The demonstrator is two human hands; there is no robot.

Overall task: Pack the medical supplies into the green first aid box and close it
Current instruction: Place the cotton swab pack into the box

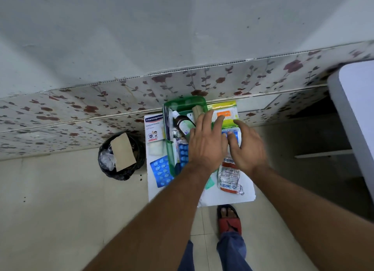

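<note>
The green first aid box stands open on a small white table. Inside lie a brown bottle, a tube and a blue blister strip. My left hand hovers flat over the box's right side, fingers spread, holding nothing. My right hand is just right of it, blurred, fingers apart above a blue-and-white packet. A yellow-green cotton bud pack sits beyond my fingers. An orange-white sachet lies below my right hand. Left of the box are a Hansaplast box and another blue blister strip.
A black bin with cardboard in it stands on the floor left of the table. A flowered tiled wall runs behind. A grey-white furniture edge is at the right. My sandalled foot is under the table's near edge.
</note>
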